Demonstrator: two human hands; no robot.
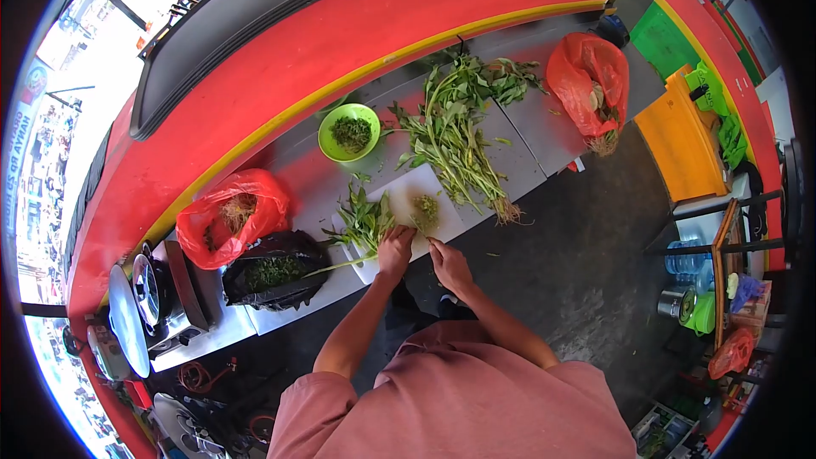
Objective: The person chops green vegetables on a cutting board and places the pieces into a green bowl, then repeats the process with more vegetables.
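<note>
My left hand (395, 252) is closed at the near edge of a white cutting board (442, 195), fingertips bent down; what it grips is hidden. To its right, my right hand (451, 266) closes around something thin that I cannot make out. Chopped green bits (425, 208) lie on the board just beyond my fingers. A small bunch of leafy greens (364, 219) rests at the board's left side, touching or close to my left hand. Past the board, a large pile of long-stemmed leafy greens (459, 140) spreads over the metal counter, roots toward me.
A green bowl (372, 153) holds chopped greens. At left are a red plastic bag (274, 200) with roots, a black bag (306, 246) with chopped greens, and a stove (174, 310). Another red bag (586, 76) sits at the counter's right end. A red wall (408, 13) runs behind.
</note>
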